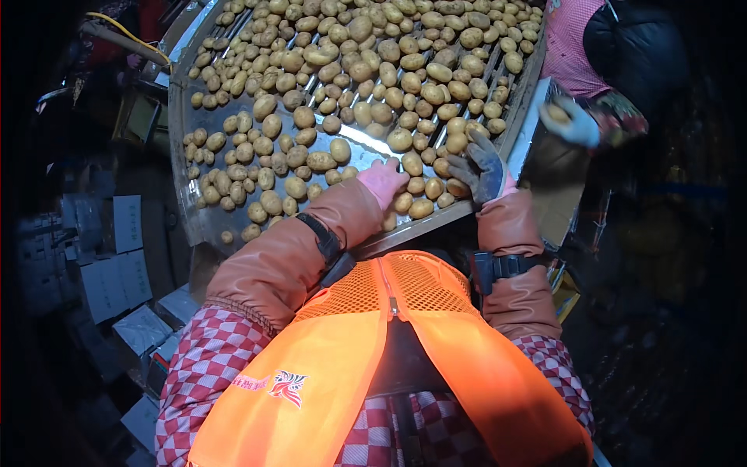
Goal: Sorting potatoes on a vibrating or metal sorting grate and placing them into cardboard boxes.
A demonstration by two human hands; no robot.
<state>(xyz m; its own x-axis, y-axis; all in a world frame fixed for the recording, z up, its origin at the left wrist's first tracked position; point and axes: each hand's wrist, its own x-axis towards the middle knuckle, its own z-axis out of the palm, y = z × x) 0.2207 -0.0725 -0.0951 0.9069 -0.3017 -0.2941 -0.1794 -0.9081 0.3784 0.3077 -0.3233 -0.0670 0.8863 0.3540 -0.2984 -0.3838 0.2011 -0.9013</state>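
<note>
Many potatoes point(296, 156) lie spread over a metal sorting table point(219, 122) with slatted bars towards its far side. My left hand point(383, 180), in a pink glove, rests among potatoes near the table's front edge, fingers pointing away from me; whether it holds one cannot be told. At the front right corner is my right hand point(480, 169) in a dark grey and blue glove, its fingers spread beside several potatoes. One potato point(458, 187) lies against its lower side.
Beyond the right rim a co-worker's gloved hand point(569, 122) holds a potato above an open cardboard box point(551, 204). White cartons point(115, 285) stand at the left. A yellow cable point(125, 30) runs at the upper left. The table's raised rim point(528, 93) borders the right side.
</note>
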